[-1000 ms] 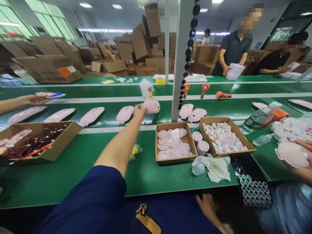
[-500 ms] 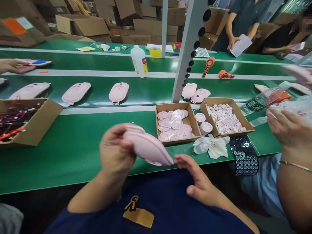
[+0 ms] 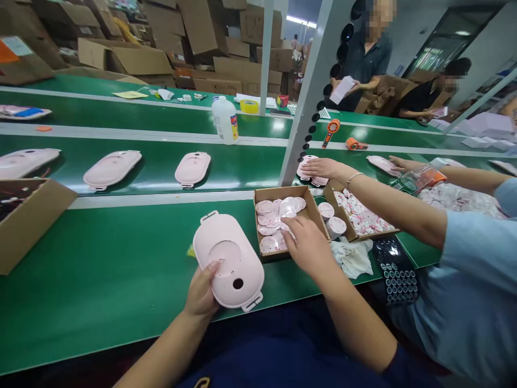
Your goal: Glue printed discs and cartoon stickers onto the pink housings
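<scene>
My left hand point(image 3: 201, 293) grips a pink oval plastic shell point(image 3: 228, 260) by its near edge, thumb on top, face up over the green table point(image 3: 113, 269). The shell has a round recess and a small dark hole. My right hand point(image 3: 307, 247) reaches into a cardboard box point(image 3: 262, 194) of round pink discs point(image 3: 271, 215), fingers curled down on the discs; whether they hold one is hidden.
A neighbour in light blue point(image 3: 464, 280) on my right reaches both hands to pink shells on the belt point(image 3: 242, 161). More shells lie along the belt. A second box of small parts point(image 3: 359, 210), a white cloth point(image 3: 351, 257), a black sticker sheet point(image 3: 393, 267), a white bottle point(image 3: 224, 119) and another box point(image 3: 24, 226) at left stand nearby.
My left hand fetched the pink shell from the belt, brought it near and now holds it face up. My right hand moved from the shell into the disc box. The neighbour's arms reached to the belt.
</scene>
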`<state>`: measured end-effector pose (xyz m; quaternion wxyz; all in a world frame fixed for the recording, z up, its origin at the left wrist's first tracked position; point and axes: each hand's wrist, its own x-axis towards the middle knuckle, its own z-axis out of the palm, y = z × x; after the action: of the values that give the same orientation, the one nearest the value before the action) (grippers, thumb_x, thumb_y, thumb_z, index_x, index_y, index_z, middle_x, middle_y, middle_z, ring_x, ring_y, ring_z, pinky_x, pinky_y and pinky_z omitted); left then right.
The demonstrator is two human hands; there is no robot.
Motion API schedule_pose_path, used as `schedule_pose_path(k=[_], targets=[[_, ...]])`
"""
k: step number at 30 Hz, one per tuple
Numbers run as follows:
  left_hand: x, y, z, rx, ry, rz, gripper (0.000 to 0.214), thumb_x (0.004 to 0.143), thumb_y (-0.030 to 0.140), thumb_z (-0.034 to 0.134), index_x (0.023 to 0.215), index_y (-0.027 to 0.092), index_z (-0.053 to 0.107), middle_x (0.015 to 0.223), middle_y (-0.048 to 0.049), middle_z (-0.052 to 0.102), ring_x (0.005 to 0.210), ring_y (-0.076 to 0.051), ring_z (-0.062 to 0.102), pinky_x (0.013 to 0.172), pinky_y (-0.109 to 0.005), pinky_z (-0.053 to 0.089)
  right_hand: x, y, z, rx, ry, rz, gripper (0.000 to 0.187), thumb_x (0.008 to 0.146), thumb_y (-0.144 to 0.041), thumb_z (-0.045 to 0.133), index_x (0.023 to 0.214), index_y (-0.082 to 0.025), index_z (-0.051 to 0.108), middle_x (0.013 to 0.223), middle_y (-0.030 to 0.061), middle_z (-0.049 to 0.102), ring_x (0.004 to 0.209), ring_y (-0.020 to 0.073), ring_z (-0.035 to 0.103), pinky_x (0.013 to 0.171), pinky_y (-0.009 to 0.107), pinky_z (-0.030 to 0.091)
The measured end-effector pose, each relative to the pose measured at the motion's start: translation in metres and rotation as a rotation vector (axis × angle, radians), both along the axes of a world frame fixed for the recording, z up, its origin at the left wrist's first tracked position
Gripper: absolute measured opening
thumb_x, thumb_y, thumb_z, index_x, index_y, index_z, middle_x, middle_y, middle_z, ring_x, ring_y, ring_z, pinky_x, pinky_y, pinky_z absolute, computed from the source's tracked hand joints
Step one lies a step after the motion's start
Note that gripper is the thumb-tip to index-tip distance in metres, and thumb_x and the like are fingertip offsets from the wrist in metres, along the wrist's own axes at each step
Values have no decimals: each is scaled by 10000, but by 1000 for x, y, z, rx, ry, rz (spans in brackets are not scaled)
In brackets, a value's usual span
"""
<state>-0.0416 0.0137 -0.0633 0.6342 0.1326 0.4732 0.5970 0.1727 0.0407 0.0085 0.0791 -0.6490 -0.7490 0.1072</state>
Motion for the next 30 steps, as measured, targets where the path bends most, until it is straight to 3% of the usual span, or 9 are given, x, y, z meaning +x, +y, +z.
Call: schedule_pose_path(k=[5,11,14,16,18,20,22,25,30], targets=[[-3,8,-4,-18,-66,-44,620,498,367,881,1057,163,706,814,-54,772,826,-300,728,759,-388,610,-8,51,0,-154,-220,-58,311,858,-186,597,1161,-210,663,1236,150,591,1088,316,606,844,427,501],[-6,0,-3,16,-116,-235,461,515,398,877,883,166,725,802,-69,771,743,-259,717,731,-362,593,-14,67,6,-113,-318,-82,318,930,-96,424,1072,-174,698,1130,161,649,1011,284,654,834,410,467],[-5,-2,-3,51,-178,-321,465,557,508,828,852,162,729,827,-93,770,778,-295,715,787,-429,579,-12,44,19,-9,-312,-81,334,954,-142,396,1066,-159,711,1115,166,683,1091,326,612,913,485,426],[-2,-3,-2,70,-192,-348,524,600,577,772,911,158,729,899,-122,766,858,-346,710,848,-498,556,-12,16,25,176,-216,11,349,981,-192,377,1158,-191,678,1163,129,688,1148,295,581,974,477,399],[0,-5,2,152,-184,-404,593,670,616,704,1045,157,709,1028,-145,747,995,-385,682,927,-533,515,-13,-17,28,458,-18,290,316,964,-199,429,1169,-228,667,1151,70,714,1142,245,587,1016,439,388],[2,-8,8,238,-163,-476,619,727,580,689,1183,162,660,1133,-149,717,1103,-387,640,991,-521,475,-14,-44,26,575,62,591,338,931,-161,465,1189,-270,655,1216,10,708,1207,216,562,1120,443,296],[2,-10,15,288,-113,-508,623,748,511,721,1258,167,620,1167,-143,704,1114,-367,635,1001,-491,468,-14,-61,23,469,10,730,416,905,-170,486,1283,-298,604,1373,-29,621,1329,217,481,1203,476,138],[2,-11,23,338,-69,-557,634,768,496,724,1298,173,591,1199,-146,692,1094,-358,643,957,-475,490,-6,-70,20,286,-39,684,563,858,-261,517,1420,-292,492,1518,-33,470,1433,261,360,1219,537,-5],[9,-13,29,353,-15,-681,653,709,457,803,1263,184,593,1265,-152,663,1143,-374,621,945,-464,497,10,-75,18,338,-42,635,591,844,-236,513,1433,-275,480,1491,-11,505,1435,263,367,1219,542,-56]])
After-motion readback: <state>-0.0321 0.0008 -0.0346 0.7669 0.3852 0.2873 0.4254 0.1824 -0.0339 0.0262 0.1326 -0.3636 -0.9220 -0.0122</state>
